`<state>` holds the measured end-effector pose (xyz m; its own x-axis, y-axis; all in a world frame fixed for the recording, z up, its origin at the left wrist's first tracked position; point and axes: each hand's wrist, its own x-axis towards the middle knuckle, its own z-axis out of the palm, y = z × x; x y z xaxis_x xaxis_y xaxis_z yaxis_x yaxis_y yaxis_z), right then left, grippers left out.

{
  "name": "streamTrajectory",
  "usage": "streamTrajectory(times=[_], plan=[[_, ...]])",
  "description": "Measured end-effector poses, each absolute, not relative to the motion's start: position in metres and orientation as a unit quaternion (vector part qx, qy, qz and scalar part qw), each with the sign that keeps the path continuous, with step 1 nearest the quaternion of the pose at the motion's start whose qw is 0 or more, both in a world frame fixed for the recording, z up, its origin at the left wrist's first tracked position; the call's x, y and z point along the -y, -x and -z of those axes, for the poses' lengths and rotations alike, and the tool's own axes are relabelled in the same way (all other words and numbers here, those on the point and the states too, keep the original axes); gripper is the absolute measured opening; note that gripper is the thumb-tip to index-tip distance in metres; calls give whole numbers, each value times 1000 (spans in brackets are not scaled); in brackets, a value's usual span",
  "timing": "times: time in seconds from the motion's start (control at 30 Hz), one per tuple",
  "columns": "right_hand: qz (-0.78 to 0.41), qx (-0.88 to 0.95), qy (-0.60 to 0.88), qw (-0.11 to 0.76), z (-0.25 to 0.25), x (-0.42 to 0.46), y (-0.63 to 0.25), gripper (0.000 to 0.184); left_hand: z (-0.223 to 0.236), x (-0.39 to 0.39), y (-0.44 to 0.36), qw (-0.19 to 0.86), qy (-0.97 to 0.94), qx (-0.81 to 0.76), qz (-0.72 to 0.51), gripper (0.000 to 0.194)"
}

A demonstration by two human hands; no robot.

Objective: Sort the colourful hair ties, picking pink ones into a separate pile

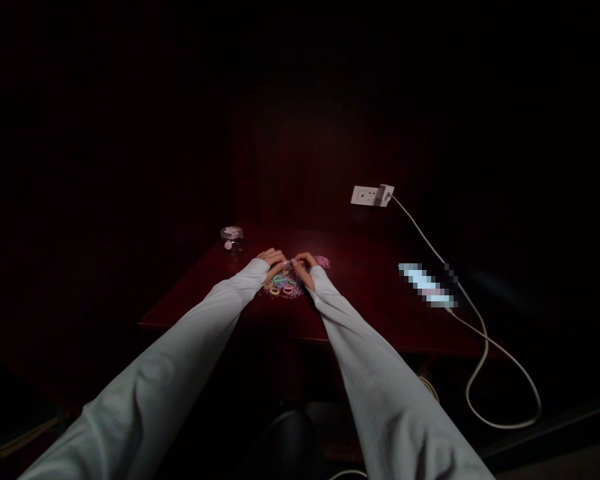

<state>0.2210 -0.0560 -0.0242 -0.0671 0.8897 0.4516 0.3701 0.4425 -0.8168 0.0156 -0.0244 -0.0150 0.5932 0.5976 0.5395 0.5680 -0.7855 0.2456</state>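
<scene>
A pile of small colourful elastic hair ties (283, 287), in yellow, green, pink and purple, lies on the dark red table below my hands. My left hand (273, 260) is over the far left side of the pile, its fingers bent and thumb pressed inward. Across from it, my right hand (305, 265) pinches with thumb and forefinger. The fingertips of both hands nearly meet over the pile, at something small and pale that I cannot make out. Just beyond my right hand sits a small pink bunch (323, 262), apparently more hair ties.
A clear round container (231, 234) with pink on its lid stands at the table's back left. To the right lies a lit, blurred phone (427, 285). Its white cable (485, 333) loops past the table edge and up to a charger (384, 194) in the wall socket (364, 195).
</scene>
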Motion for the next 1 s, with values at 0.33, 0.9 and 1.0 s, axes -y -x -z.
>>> streamTrajectory(times=[0.33,0.9,1.0], plan=[[-241,698,476,477,36,39,-222,51,28,10,-20,21,-890,-341,-301,44],[-239,731,442,461,41,38,-227,55,31,0,-16,23,-902,-333,-272,39],[-248,724,446,464,41,38,-228,57,32,2,-18,15,-889,-353,-292,38]])
